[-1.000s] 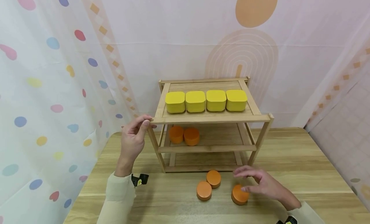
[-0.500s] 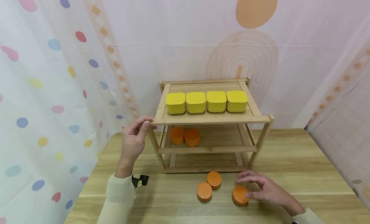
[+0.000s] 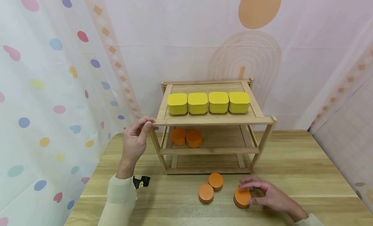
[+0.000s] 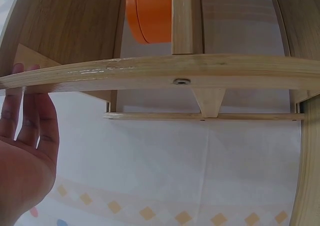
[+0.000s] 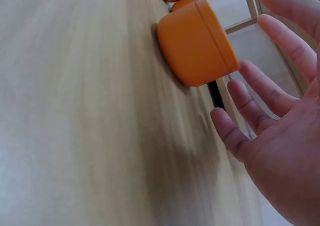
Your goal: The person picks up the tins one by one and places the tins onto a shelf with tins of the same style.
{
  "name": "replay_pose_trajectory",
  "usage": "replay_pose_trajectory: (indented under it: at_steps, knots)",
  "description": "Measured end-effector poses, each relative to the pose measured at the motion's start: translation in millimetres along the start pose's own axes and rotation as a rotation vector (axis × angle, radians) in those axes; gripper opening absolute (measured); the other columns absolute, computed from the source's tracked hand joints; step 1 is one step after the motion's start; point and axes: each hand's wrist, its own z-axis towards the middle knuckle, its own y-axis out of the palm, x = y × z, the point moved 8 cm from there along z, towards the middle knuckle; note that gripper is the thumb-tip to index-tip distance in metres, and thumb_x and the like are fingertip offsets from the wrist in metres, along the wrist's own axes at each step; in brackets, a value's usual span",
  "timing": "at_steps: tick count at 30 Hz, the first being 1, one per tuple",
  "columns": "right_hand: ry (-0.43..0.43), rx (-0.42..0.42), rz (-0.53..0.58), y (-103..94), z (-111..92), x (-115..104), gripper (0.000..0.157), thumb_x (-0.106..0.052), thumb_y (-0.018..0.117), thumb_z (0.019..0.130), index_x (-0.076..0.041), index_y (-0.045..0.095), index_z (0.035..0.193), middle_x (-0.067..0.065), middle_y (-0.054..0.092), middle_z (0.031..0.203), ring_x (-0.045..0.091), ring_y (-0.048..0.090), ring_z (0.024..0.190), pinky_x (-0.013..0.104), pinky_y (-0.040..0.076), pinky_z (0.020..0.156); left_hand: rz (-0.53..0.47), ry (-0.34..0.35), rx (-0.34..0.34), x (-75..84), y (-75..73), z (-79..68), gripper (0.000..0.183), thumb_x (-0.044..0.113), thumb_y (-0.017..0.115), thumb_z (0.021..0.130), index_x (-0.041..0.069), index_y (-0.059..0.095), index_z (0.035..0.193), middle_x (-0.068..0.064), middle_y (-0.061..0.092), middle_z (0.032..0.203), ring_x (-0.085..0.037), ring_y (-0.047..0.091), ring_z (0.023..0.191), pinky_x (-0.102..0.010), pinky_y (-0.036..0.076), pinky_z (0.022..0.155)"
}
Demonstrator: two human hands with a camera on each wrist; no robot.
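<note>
My left hand (image 3: 135,140) grips the front left corner of the wooden shelf rack (image 3: 215,120), thumb in front. In the left wrist view its fingers reach behind a side bar (image 4: 140,74) of the rack. On the table, my right hand (image 3: 269,193) is at a round orange lidded container (image 3: 242,197), index finger over its far side and thumb by its right side. The right wrist view has the fingers (image 5: 260,88) spread and loosely bent close to that container (image 5: 192,45); I cannot tell whether they touch it. Two more orange containers (image 3: 206,193) stand to its left.
Several yellow square containers (image 3: 198,103) form a row on the top shelf. Two orange containers (image 3: 193,138) stand on the left of the middle shelf. The wooden table (image 3: 294,164) meets a patterned curtain (image 3: 73,90) at the left and back.
My right hand has lowered and shifted slightly right and nearer the edge, its fingers coming around the orange container. The left hand has stayed on the rack corner.
</note>
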Motion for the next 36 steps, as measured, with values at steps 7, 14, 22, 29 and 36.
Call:
replay_pose_trajectory:
  at_steps: [7,14,22,29,36]
  knots:
    - [0.011,-0.004,-0.003,1.4,-5,9,0.040,0.002,0.065,0.092,-0.002,0.059,0.132,0.027,0.047,0.138,0.003,0.046,0.130,0.016,0.038,0.107,-0.001,-0.002,-0.006,0.2,-0.6,-0.3,0.015,-0.005,0.054,0.098,-0.014,0.063,0.107,0.003,0.072,0.102,-0.012,0.070,0.080,-0.020,0.056,0.080]
    - [-0.008,-0.038,0.075,4.7,-4,10,0.040,0.006,0.062,0.092,0.001,0.058,0.132,0.028,0.044,0.141,0.005,0.045,0.132,0.018,0.040,0.106,0.004,-0.013,-0.001,-1.4,-2.0,-0.9,0.015,-0.005,0.054,0.098,-0.014,0.063,0.107,0.003,0.072,0.102,-0.011,0.070,0.080,-0.020,0.056,0.081]
    - [0.028,-0.075,0.149,10.1,-5,14,0.039,0.006,0.061,0.093,0.003,0.057,0.132,0.025,0.042,0.146,0.001,0.041,0.134,0.016,0.038,0.106,0.005,-0.014,-0.003,-1.8,-1.2,0.4,0.016,-0.005,0.054,0.098,-0.014,0.063,0.107,0.004,0.072,0.101,-0.010,0.070,0.080,-0.020,0.056,0.082]
    - [0.046,-0.102,0.147,10.3,-6,19,0.037,0.006,0.059,0.094,0.001,0.060,0.130,0.037,0.034,0.145,0.000,0.038,0.135,0.016,0.036,0.106,-0.006,0.010,-0.013,-0.6,-0.6,4.0,0.015,-0.005,0.054,0.098,-0.013,0.064,0.107,0.003,0.073,0.097,-0.011,0.070,0.080,-0.020,0.056,0.080]
    - [0.074,-0.110,0.140,11.3,-8,25,0.037,0.003,0.062,0.093,-0.001,0.060,0.130,0.030,0.040,0.146,-0.001,0.039,0.134,0.015,0.035,0.106,-0.032,0.009,-0.018,-1.8,-0.4,1.0,0.015,-0.006,0.054,0.098,-0.013,0.064,0.106,0.003,0.073,0.098,-0.011,0.070,0.080,-0.021,0.056,0.080]
